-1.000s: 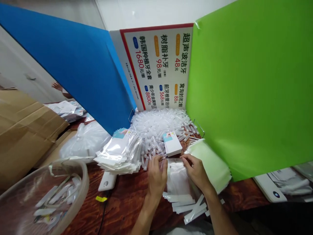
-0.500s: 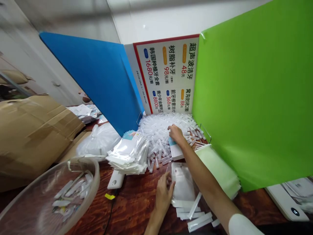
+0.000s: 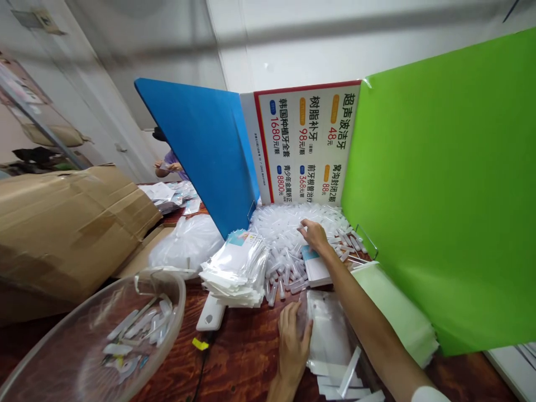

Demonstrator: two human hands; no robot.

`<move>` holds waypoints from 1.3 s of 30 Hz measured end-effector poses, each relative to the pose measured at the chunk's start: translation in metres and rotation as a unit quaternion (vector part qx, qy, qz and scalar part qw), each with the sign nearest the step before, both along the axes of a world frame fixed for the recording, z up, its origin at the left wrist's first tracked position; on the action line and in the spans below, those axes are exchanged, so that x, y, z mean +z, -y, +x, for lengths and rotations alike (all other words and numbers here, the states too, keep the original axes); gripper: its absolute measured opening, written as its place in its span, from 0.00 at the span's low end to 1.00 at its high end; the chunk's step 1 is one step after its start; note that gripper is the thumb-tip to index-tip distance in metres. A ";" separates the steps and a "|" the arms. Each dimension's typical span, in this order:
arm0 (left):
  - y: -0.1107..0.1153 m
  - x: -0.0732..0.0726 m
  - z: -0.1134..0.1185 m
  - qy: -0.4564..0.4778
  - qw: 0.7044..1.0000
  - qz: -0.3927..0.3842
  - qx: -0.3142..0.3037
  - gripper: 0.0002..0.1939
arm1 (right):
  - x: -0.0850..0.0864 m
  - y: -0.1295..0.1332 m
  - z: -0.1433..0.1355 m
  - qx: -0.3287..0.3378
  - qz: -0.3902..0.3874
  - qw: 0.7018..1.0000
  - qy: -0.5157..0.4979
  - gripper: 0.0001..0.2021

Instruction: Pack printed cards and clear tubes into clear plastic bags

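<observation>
Head view: reaches with the right hand [image 3: 314,233] over a heap of small clear tubes [image 3: 293,220], holding thumb and fingertips close together at the surface; too small to tell whether pinching a tube. Passes with that wrist just above or against a small stack of blue-and-white cards [image 3: 316,271], hard to judge which. Rests the left hand [image 3: 293,335] low at the left edge of a pile of flat clear bags [image 3: 329,332], with fingers bent and thumb spread apart from them; seems to touch thin clear film near the fingertips.

Left of the cards and tubes, see a thick pile of card-filled bags [image 3: 237,265] on the reddish worktop [image 3: 238,357], beside a knotted white plastic bag [image 3: 184,243]. Right of the flat bags, note a pale green stack [image 3: 393,307], partly behind the right forearm. Around the tubes, find a blue panel [image 3: 201,151], a printed price board [image 3: 307,145] and a green panel [image 3: 444,195]. Farther left, make out a clear basket [image 3: 178,312] with loose plastic pieces, a cardboard box [image 3: 71,240], and, beyond the blue panel, part of a person [image 3: 171,159].
</observation>
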State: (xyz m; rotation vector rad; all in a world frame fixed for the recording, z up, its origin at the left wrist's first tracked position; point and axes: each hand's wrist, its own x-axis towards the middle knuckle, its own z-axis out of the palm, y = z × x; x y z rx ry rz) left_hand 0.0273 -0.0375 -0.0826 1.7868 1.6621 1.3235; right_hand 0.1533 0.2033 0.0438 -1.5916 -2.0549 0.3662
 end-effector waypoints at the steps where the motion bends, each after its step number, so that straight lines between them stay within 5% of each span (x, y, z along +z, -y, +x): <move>1: 0.000 0.006 -0.002 0.005 1.000 0.006 -0.001 0.18 | 0.005 0.009 0.000 0.013 0.010 1.000 -0.018 0.08; 8: -0.010 0.089 -0.030 0.122 0.992 -0.014 0.016 0.15 | 0.020 0.106 0.006 0.154 0.031 0.978 -0.135 0.12; 12: -0.016 0.114 -0.042 0.147 0.989 -0.021 0.002 0.18 | 0.012 0.153 0.003 0.246 -0.019 0.948 -0.202 0.09; 16: -0.011 0.114 -0.046 0.116 0.992 -0.020 -0.047 0.21 | -0.001 0.182 -0.005 0.256 -0.030 0.943 -0.211 0.05; 28: 0.024 0.106 -0.062 0.036 0.999 -0.018 -0.029 0.10 | -0.019 0.224 -0.018 0.270 -0.161 0.901 -0.300 0.05; 32: 0.036 0.106 -0.078 0.032 0.990 -0.041 0.132 0.14 | -0.025 0.231 -0.025 0.285 -0.215 0.873 -0.332 0.06; 36: 0.055 0.107 -0.116 0.007 0.942 -0.084 0.325 0.21 | -0.036 0.239 -0.029 0.288 -0.288 0.855 -0.321 0.09; 39: 0.070 0.106 -0.144 -0.006 0.918 -0.111 0.380 0.30 | -0.036 0.235 -0.026 0.371 -0.360 0.827 -0.220 0.17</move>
